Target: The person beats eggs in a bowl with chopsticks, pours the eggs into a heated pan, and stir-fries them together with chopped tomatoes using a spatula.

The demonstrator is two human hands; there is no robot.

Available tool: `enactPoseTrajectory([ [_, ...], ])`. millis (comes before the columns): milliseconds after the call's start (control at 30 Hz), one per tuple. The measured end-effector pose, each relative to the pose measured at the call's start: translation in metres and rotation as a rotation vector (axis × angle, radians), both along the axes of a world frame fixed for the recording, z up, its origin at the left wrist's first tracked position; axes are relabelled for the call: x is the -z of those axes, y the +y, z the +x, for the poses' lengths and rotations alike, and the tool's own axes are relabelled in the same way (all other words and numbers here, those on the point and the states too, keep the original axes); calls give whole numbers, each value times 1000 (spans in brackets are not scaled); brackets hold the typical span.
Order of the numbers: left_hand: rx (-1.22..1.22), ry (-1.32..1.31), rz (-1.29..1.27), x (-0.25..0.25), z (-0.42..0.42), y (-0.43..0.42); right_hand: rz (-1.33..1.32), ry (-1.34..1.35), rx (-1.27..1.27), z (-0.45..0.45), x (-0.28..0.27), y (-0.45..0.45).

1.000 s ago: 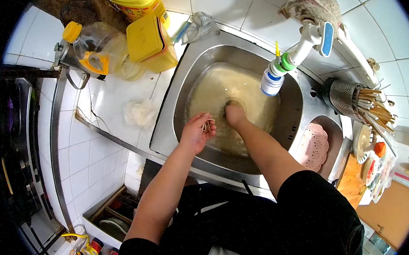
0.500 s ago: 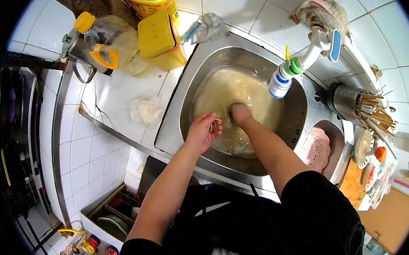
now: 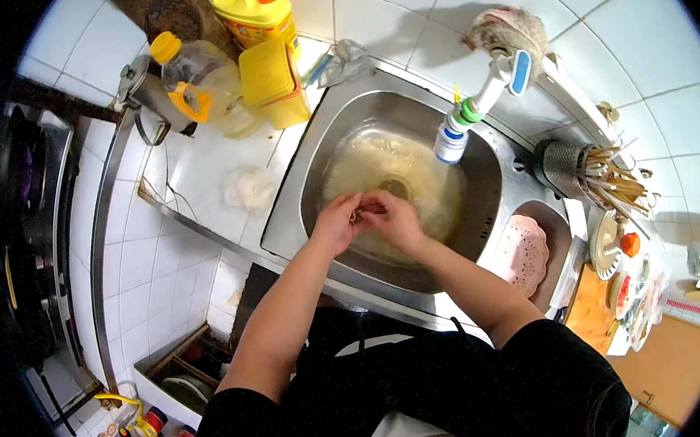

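Over the sink [image 3: 487, 180], my left hand [image 3: 337, 227] is closed round a small brownish thing with a pale, string-like edge [image 3: 354, 216]; most of it is hidden by the fingers. My right hand [image 3: 396, 221] meets it from the right, fingers bent and fingertips touching those of the left hand. What the right fingers pinch, if anything, is hidden. Below both hands lies cloudy, yellowish water [image 3: 437, 192], with the round dark drain [image 3: 394, 186] showing through just beyond the right hand.
The faucet [image 3: 472, 111] with its blue-and-white filter hangs over the sink's far right. A pink scalloped basket [image 3: 525, 255] sits in the small side basin. Chopsticks stand in a metal holder [image 3: 559, 167]. Left are a crumpled white clump [image 3: 250, 189], a yellow canister [image 3: 268, 74] and an oil bottle [image 3: 206, 78].
My right hand has come up out of the water and moved left to meet my left hand. The camera view has shifted slightly.
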State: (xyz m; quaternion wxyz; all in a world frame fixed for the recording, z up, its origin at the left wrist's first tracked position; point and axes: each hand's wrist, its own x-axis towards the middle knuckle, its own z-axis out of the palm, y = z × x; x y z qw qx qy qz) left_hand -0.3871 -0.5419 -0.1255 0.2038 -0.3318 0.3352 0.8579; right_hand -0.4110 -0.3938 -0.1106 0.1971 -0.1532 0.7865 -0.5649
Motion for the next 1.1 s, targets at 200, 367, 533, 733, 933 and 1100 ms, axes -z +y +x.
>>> enactPoseTrajectory([
  [200,71,36,-52,6,3,-2,127,219,164,12,5,28],
  [367,2,18,-19,0,2,-5,658,29,84,-22,77,59],
  [533,-7,13,-56,-2,2,-5,855,241,-272,-51,165,39],
  [733,29,23,-70,-6,2,-5,1059,176,-452,-53,148,17],
  [933,31,40,-21,1,1,-7,1027,178,-488,-62,151,16],
  [1100,37,47,-39,0,0,-6,1026,175,-502,-65,158,18],
])
